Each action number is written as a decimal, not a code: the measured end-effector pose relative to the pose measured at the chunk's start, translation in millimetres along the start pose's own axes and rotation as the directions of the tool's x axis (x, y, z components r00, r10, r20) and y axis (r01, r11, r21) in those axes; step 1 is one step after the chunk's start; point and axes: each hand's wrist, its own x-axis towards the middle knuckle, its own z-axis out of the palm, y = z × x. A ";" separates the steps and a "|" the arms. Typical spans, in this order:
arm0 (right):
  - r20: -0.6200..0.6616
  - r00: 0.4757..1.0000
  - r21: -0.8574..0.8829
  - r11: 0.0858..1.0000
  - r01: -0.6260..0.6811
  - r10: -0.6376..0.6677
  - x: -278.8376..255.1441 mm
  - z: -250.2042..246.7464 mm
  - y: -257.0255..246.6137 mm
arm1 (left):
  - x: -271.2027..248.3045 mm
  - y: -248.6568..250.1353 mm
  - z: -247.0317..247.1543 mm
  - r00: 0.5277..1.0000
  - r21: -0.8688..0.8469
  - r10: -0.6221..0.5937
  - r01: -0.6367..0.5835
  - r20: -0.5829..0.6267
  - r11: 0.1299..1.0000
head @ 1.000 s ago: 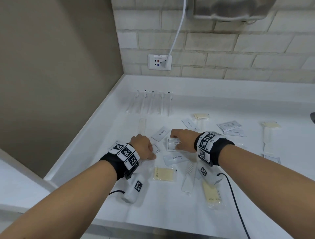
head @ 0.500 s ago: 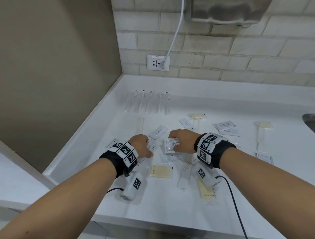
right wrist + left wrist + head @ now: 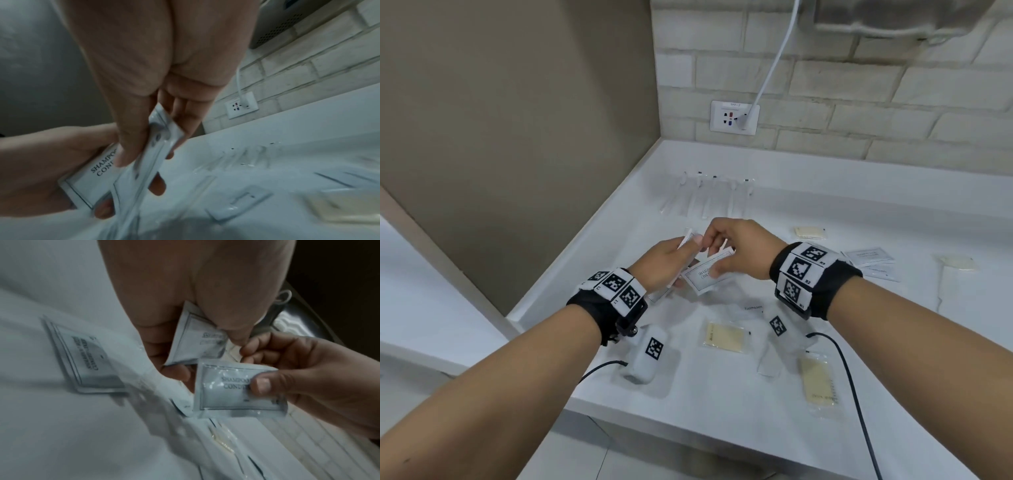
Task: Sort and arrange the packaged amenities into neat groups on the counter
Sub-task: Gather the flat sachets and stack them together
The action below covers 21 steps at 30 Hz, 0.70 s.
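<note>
1. Spread over the white bench [image 3: 722, 404]: loose amenity packets, still unsorted.
2. Raised above it, left hand [image 3: 667, 260] pinching one shampoo sachet [image 3: 197, 340].
3. Right hand [image 3: 743, 253] fingers [image 3: 261, 384] pinching a matching sachet [image 3: 226, 389].
4. Next, probably: stacking both together, setting down as one group.

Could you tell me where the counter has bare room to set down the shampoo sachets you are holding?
Bare counter lies along the back wall, right of the toothbrush row and beyond the cream packet. The front left corner, left of the soap packet, is also free. It is crowded around the toothpaste packet and the sachets on the right.
</note>
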 end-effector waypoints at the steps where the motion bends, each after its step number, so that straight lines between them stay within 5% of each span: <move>1: -0.053 0.998 0.014 0.999 0.031 -0.031 5.8 1.8 -4.3 | -3.1 1.6 -2.5 1.000 -0.031 -0.003 0.004 0.006 1.000; 4: -0.177 0.980 0.020 0.995 0.097 -0.092 24.5 7.7 -12.9 | -9.3 -0.9 -8.5 0.999 -0.039 0.048 -0.049 -0.007 0.998; 7: -0.160 0.982 -0.004 0.995 0.100 -0.100 39.5 14.6 -13.2 | -11.2 -12.6 -19.0 0.995 -0.060 0.085 -0.088 -0.049 0.994; 12: -0.043 0.999 0.092 0.996 0.022 -0.018 59.9 21.9 -2.7 | -9.3 -32.2 -46.6 0.988 0.010 0.073 -0.073 -0.136 0.997; 16: 0.036 0.998 -0.009 0.999 -0.050 0.050 73.4 38.6 4.0 | 1.2 -35.8 -62.0 0.936 -0.026 0.037 -0.049 -0.349 0.998; 21: 0.248 0.969 -0.219 0.974 0.061 -0.005 86.4 77.0 -13.0 | 14.1 -24.4 -67.6 0.888 -0.035 0.058 -0.083 -0.455 0.996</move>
